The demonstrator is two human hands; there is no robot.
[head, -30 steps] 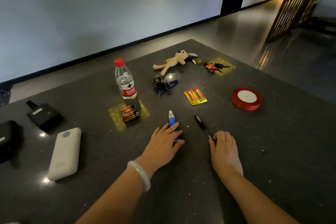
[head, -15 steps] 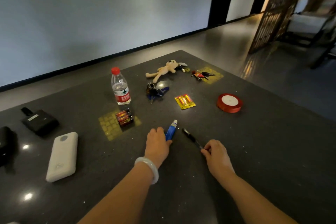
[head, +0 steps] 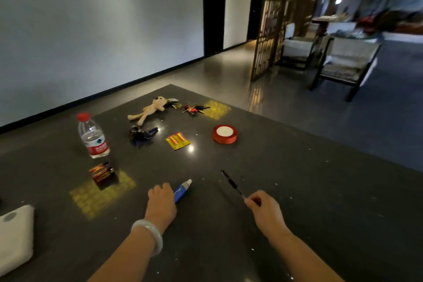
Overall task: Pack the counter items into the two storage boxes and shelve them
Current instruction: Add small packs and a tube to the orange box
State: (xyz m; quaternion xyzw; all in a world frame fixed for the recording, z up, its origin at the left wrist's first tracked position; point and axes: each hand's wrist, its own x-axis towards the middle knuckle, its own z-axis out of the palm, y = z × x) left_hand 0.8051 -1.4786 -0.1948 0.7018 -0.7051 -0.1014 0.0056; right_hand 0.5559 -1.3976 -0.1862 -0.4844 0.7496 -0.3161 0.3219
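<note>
My left hand point(head: 161, 204) grips a blue tube with a white cap point(head: 182, 190) near the front of the dark counter point(head: 297, 178). My right hand point(head: 265, 210) pinches the near end of a black pen point(head: 230, 182), whose tip points away from me. Further back lie a water bottle with a red cap point(head: 92, 137), red batteries point(head: 102, 173), a bunch of keys point(head: 142, 135), a yellow battery pack point(head: 177, 141), a red ribbon spool point(head: 224, 134), a plush toy point(head: 150, 109) and a red and black keyring point(head: 194, 109). No storage box is in view.
A white power bank point(head: 14, 236) lies at the left edge of the counter. Yellow patches point(head: 100, 192) mark the counter top. Beyond the counter's far edges are bare floor, a wooden lattice screen point(head: 270, 30) and two chairs point(head: 343, 62).
The view has swung up and to the right. My left hand has closed round the blue tube and my right hand has taken the pen's end between its fingers.
</note>
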